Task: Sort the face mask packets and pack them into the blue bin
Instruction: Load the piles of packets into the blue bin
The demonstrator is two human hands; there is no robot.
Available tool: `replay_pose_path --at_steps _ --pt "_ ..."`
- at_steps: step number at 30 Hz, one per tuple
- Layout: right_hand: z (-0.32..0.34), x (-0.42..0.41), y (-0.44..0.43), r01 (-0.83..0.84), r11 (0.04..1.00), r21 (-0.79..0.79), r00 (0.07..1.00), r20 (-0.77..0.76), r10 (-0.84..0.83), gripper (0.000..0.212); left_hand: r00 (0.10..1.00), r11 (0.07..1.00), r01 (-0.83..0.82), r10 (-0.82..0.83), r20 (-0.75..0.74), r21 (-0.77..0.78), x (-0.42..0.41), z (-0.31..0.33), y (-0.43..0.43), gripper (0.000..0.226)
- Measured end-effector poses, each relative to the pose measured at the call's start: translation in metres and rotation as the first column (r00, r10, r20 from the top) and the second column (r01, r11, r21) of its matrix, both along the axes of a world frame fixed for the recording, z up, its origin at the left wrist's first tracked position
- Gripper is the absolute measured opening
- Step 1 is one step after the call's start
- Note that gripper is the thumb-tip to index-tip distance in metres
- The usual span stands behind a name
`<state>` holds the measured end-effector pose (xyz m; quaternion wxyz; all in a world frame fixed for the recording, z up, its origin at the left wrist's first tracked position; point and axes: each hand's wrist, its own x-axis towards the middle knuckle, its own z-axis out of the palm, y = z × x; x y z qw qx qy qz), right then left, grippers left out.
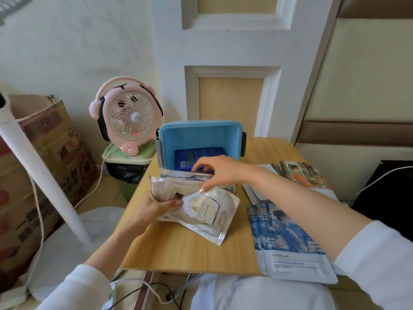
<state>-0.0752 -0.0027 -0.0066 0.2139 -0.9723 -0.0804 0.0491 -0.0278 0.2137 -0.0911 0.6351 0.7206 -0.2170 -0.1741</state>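
A blue bin (201, 133) stands at the far edge of the small wooden table (185, 249), with dark blue mask packets (196, 156) lying inside. In front of it lies a fanned pile of white and silver packets (214, 211). My left hand (154, 206) grips the pile's left side, thumb on top. My right hand (220, 171) reaches over the pile's far end, fingers curled round the upper packets. On the right lie blue illustrated packets (288, 238), and orange illustrated packets (301, 174) lie further back.
A pink desk fan (127, 115) sits on a green lidded bin (127, 162) left of the table. A cardboard box (44, 153) and a white pole (38, 168) stand further left. Cables (147, 289) hang below the table's near edge.
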Motion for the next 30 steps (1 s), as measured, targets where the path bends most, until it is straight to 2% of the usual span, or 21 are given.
replay_pose_path --at_steps 1,3,5,7,9,11,12,14,16,19,21,22,24,27,29,30 --pt "-0.004 -0.006 -0.014 0.064 0.989 0.133 0.998 -0.035 -0.06 0.063 1.0 1.0 -0.015 0.015 -0.002 -0.004 -0.001 -0.002 -0.001 0.023" --pt "-0.017 -0.02 -0.038 0.16 0.897 0.412 0.986 -0.114 -0.123 0.076 0.998 0.998 -0.055 0.055 -0.016 -0.012 -0.001 -0.006 -0.002 0.021" --pt "-0.037 -0.033 -0.049 0.192 0.76 0.621 0.976 -0.205 -0.079 0.096 0.994 0.994 -0.104 0.102 -0.037 -0.035 -0.002 -0.008 -0.004 0.018" --pt "-0.058 -0.039 -0.05 0.189 0.649 0.737 0.968 -0.252 0.004 0.102 0.986 0.985 -0.159 0.155 -0.062 -0.06 -0.004 -0.009 -0.008 0.015" --pt "-0.068 -0.04 -0.045 0.18 0.611 0.771 0.964 -0.262 0.047 0.109 0.969 0.968 -0.233 0.223 -0.11 -0.097 -0.006 -0.011 -0.013 0.013" --pt "-0.068 -0.038 -0.037 0.202 0.641 0.74 0.969 -0.247 -0.02 0.116 0.946 0.946 -0.295 0.269 -0.18 -0.135 -0.005 -0.012 -0.016 0.013" --pt "-0.066 -0.036 -0.034 0.235 0.654 0.719 0.968 -0.234 -0.09 0.115 0.939 0.939 -0.306 0.272 -0.21 -0.155 -0.004 -0.012 -0.018 0.014" --pt "-0.066 -0.031 -0.028 0.292 0.613 0.734 0.955 -0.183 -0.235 0.094 0.936 0.93 -0.31 0.262 -0.234 -0.198 -0.004 -0.01 -0.023 0.014" --pt "-0.065 -0.027 -0.024 0.259 0.558 0.789 0.938 -0.068 -0.34 0.073 0.949 0.924 -0.295 0.254 -0.185 -0.243 -0.004 -0.005 -0.028 0.012" --pt "-0.059 -0.026 -0.026 0.181 0.557 0.81 0.89 0.106 -0.443 0.065 0.982 0.956 -0.184 0.189 0.002 -0.23 0.003 0.007 -0.027 0.018" --pt "-0.063 -0.028 -0.031 0.191 0.589 0.785 0.905 0.092 -0.416 0.071 0.991 0.996 -0.028 0.039 0.129 -0.084 0.012 0.01 -0.019 0.037" --pt "-0.068 -0.03 -0.032 0.201 0.599 0.775 0.928 0.045 -0.37 0.076 0.989 0.999 0.039 -0.036 0.141 -0.023 0.017 0.007 -0.014 0.047" --pt "-0.084 -0.03 -0.034 0.213 0.597 0.774 0.95 -0.022 -0.312 0.08 0.993 0.997 0.078 -0.081 0.089 0.029 0.019 -0.001 -0.008 0.058" --pt "-0.093 -0.024 -0.026 0.234 0.539 0.809 0.928 -0.02 -0.373 0.059 0.99 0.999 0.041 -0.041 0.134 0.004 0.008 -0.006 -0.018 0.04" --pt "-0.087 -0.018 -0.025 0.26 0.49 0.832 0.893 -0.013 -0.45 0.05 0.991 0.997 0.019 -0.009 0.133 -0.075 0.007 -0.001 -0.03 0.029" --pt "-0.081 -0.016 -0.027 0.258 0.498 0.828 0.888 0.0 -0.459 0.048 0.994 0.992 0.014 0.0 0.106 -0.129 0.009 0.005 -0.034 0.03"
